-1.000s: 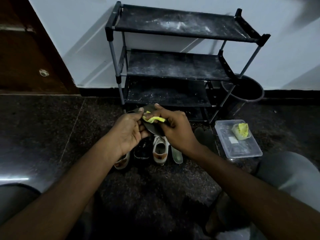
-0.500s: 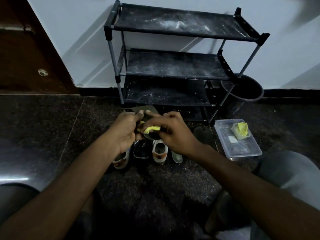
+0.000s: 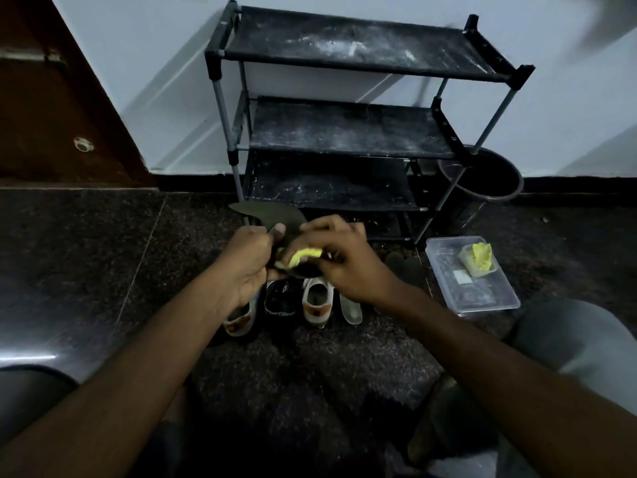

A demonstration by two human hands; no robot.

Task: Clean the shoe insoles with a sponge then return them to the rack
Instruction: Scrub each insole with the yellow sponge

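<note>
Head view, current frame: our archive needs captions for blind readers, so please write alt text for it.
A person's left hand holds a dark insole while the right hand presses a yellow sponge to it. Below, shoes stand on the dark floor before a dusty black rack, a clear tub at right.

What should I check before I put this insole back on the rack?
1. Grip on the insole: ok. The left hand holds the dark insole.
2. Sponge under control: ok. The right hand pinches the yellow sponge against the insole.
3. Insole wiped all over: cannot tell. The hands cover much of it and the light is dim.
4. Shoe rack clean: not ok. White dust smears its shelves.
5. Spot for the sponge: ok. The clear plastic container sits open on the floor to the right.
6. Pale insole on the floor beside the white shoe cleaned: cannot tell.
</note>
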